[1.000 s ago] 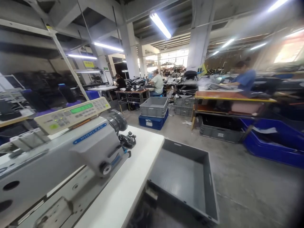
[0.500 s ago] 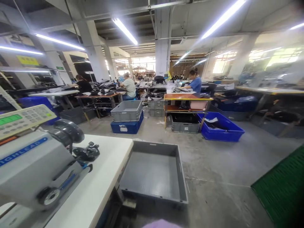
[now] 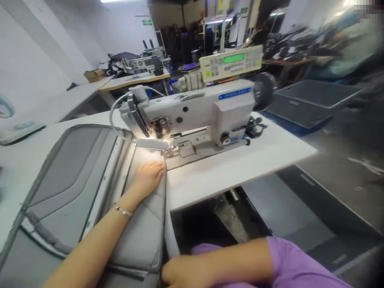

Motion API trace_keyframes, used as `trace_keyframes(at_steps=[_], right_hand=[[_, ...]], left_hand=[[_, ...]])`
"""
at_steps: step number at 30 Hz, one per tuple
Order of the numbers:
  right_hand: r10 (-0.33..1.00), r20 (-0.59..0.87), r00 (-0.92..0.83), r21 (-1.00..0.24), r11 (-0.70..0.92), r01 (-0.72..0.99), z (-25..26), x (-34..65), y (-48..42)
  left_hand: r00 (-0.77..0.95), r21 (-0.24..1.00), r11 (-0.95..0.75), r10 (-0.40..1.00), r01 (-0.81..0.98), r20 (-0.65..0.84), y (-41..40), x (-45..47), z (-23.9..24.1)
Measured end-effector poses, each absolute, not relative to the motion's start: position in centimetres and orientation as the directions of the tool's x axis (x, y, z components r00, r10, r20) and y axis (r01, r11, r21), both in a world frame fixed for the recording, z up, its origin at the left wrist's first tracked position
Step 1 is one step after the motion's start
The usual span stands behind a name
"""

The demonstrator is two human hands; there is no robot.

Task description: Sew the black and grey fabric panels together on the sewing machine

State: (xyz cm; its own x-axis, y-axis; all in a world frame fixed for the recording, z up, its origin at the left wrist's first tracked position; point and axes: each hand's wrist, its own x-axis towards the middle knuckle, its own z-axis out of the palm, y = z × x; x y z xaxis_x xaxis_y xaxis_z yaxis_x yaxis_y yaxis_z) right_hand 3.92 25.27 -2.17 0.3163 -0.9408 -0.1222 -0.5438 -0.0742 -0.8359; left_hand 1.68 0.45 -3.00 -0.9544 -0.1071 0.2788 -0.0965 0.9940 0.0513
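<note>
A large grey padded fabric panel (image 3: 138,240) with dark edging lies across the white table and hangs over its front. My left hand (image 3: 150,176) rests flat on the panel's right edge, fingers stretched toward the needle area of the sewing machine (image 3: 192,112). Lower down, my right hand (image 3: 181,272) is closed at the panel's edge near my lap, its fingertips hidden. The machine's lamp lights the fabric just beyond my left fingers.
The white table (image 3: 204,184) carries the machine and its control panel (image 3: 231,64). Below on the right stands a grey crate (image 3: 288,216). Behind are other sewing tables (image 3: 132,84), more grey crates (image 3: 318,94) and, at the right edge, a blurred person.
The view has swung left and down from the workshop floor to the sewing machine. Both hands and the padded panel, out of sight before, are now in view.
</note>
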Motion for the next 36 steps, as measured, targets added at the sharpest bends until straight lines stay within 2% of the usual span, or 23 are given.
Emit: trace_keyframes(at_steps=[3, 5, 7, 9, 10, 12, 14, 16, 18, 21, 23, 29, 36], right_hand=[[-0.888, -0.24, 0.392, -0.903, 0.056, -0.426, -2.4, 2.7, 25.7], [-0.852, -0.327, 0.409, -0.939, 0.243, -0.244, -2.6, 2.7, 26.4], [-0.826, -0.404, 0.392, -0.911, 0.403, -0.091, -3.1, 3.2, 27.0], [-0.817, -0.438, 0.374, -0.896, 0.43, -0.111, -3.1, 3.9, 27.5], [-0.824, -0.426, 0.373, -0.905, 0.382, -0.189, -2.8, 4.1, 27.8], [-0.855, -0.34, 0.391, -0.9, 0.175, -0.4, -1.6, 4.0, 28.4], [-0.884, -0.216, 0.414, -0.804, -0.079, -0.589, -0.1, 3.1, 28.9], [-0.923, -0.045, 0.382, -0.643, -0.266, -0.718, 0.6, 1.6, 29.0], [-0.939, 0.176, 0.295, -0.425, -0.342, -0.838, -0.2, 0.0, 28.2], [-0.835, 0.467, 0.29, -0.09, -0.371, -0.924, -3.1, -1.7, 25.6], [-0.754, 0.556, 0.349, 0.015, -0.411, -0.912, -4.8, -2.2, 23.9], [-0.744, 0.581, 0.331, 0.033, -0.385, -0.922, -4.7, -2.2, 23.3], [-0.727, 0.609, 0.319, 0.019, -0.388, -0.921, -4.7, -2.4, 23.6]], left_hand=[[-0.949, 0.099, 0.991, -0.114, -0.088, 0.294, 0.3, 1.1, -3.3], [-0.953, 0.111, 0.991, -0.108, -0.079, 0.284, 0.1, 1.0, -3.3], [-0.958, 0.113, 0.991, -0.094, -0.065, 0.271, -0.3, 1.2, -3.1], [-0.961, 0.125, 0.991, -0.081, -0.049, 0.263, -0.7, 1.3, -2.9], [-0.961, 0.136, 0.99, -0.077, -0.042, 0.265, -0.8, 1.4, -2.8], [-0.957, 0.16, 0.987, -0.069, -0.024, 0.281, -0.9, 1.5, -2.6], [-0.951, 0.182, 0.983, -0.052, 0.005, 0.305, -0.9, 1.6, -2.3], [-0.949, 0.195, 0.98, -0.036, 0.028, 0.313, -0.7, 1.7, -2.1], [-0.948, 0.199, 0.979, -0.025, 0.04, 0.318, -0.6, 1.8, -2.0], [-0.944, 0.18, 0.982, -0.008, 0.054, 0.329, -0.5, 1.9, -2.1], [-0.943, 0.162, 0.985, 0.002, 0.06, 0.334, -0.6, 2.0, -2.3], [-0.947, 0.143, 0.988, 0.016, 0.065, 0.32, -0.8, 2.3, -2.4], [-0.935, 0.034, 0.999, 0.019, 0.033, 0.355, 0.5, 1.8, -2.3]])
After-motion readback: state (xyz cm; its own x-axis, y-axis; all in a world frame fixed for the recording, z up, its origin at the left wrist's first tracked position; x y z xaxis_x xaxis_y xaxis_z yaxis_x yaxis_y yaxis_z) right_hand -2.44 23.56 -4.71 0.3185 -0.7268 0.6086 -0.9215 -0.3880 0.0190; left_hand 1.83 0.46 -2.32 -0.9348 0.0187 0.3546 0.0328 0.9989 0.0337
